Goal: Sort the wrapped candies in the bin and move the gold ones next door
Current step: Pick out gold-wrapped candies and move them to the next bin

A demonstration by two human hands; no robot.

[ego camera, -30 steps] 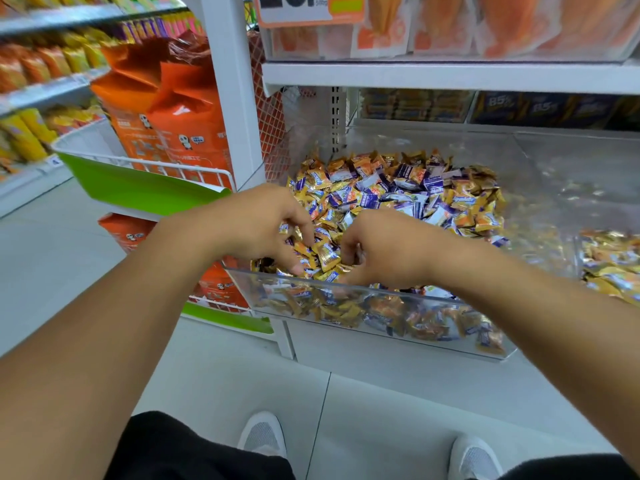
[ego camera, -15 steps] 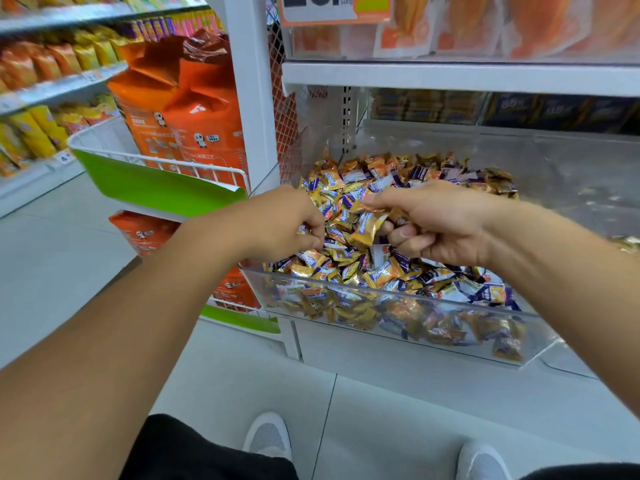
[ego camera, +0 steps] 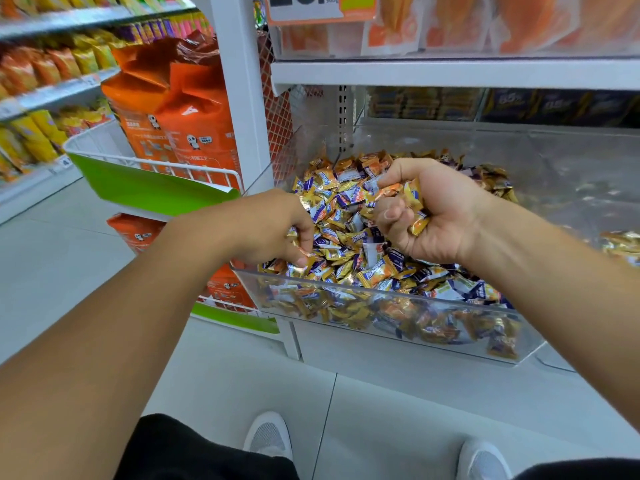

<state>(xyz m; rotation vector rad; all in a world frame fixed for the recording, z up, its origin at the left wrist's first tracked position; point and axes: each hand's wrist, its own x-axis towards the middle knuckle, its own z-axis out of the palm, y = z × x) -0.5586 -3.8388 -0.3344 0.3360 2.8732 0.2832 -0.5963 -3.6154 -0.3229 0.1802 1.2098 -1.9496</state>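
- My right hand (ego camera: 433, 209) is raised above the heap, palm turned up, fingers curled round a fistful of gold candies (ego camera: 414, 202).
- My left hand (ego camera: 273, 230) is low at the near left corner of the clear bin (ego camera: 519, 337), fingertips pinching a gold wrapper among the mixed candies (ego camera: 349, 237).
- The bin's heap mixes gold, blue-and-white and orange wrappers, piled against its transparent front wall.
- To the right, the neighbouring compartment holds a pile of gold pieces (ego camera: 621, 242) at the picture's edge.
- A white shelf (ego camera: 450, 72) runs overhead with orange packets on it.
- To the left stands a white wire basket (ego camera: 152, 164) with a green front panel, carrying tall orange bags (ego camera: 173, 109).
- Below me lies pale tiled floor (ego camera: 398, 410) and my white shoes (ego camera: 268, 436).
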